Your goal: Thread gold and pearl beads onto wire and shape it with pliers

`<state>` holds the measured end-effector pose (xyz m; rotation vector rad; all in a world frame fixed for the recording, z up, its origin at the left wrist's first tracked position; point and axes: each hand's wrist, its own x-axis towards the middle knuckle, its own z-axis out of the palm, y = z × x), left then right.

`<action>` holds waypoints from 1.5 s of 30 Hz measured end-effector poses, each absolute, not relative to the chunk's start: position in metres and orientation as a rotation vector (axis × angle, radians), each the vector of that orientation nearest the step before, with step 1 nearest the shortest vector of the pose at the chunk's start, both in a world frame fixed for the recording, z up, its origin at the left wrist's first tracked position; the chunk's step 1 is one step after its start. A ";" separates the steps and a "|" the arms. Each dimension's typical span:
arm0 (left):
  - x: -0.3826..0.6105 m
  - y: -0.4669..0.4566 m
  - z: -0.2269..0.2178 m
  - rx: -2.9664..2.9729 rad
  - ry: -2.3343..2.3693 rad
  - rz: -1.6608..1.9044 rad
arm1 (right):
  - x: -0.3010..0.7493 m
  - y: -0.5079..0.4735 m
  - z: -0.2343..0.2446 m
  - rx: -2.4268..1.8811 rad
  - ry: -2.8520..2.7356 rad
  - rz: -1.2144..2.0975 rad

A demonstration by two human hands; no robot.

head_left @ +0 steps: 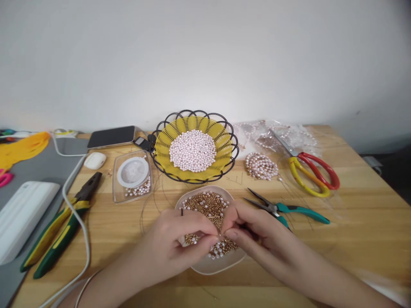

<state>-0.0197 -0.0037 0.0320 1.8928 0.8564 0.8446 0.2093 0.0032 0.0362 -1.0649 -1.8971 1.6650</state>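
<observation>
Both hands meet over a pale shallow dish (212, 266) filled with small gold beads and some pearls. My left hand (178, 241) is closed in a pinch, thumb and fingers pressed together at the meeting point; what it holds is too small to name. My right hand (253, 235) is pinched the same way, fingertips touching the left hand's, with a thin wire seeming to run between them. Behind the dish stands a black wire basket (195, 145) with a yellow liner and a heap of pink pearls.
Teal-handled needle-nose pliers (285, 208) lie right of the dish, red-and-yellow scissors (310, 171) and a coil of strung pearls (261, 166) farther back. Left: a clear box with a thread spool (132, 175), green-yellow pliers (61, 229), a white cable, a phone (111, 136), an earbud case.
</observation>
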 end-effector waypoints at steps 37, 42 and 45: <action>-0.018 -0.002 0.033 1.887 0.849 0.895 | 0.208 -0.001 0.029 -0.999 -2.137 1.266; -0.016 -0.002 0.034 1.871 0.872 0.898 | 0.208 -0.003 0.026 -0.965 -2.189 1.108; -0.016 -0.004 0.035 1.866 0.862 0.891 | 0.208 -0.004 0.025 -0.962 -2.198 1.098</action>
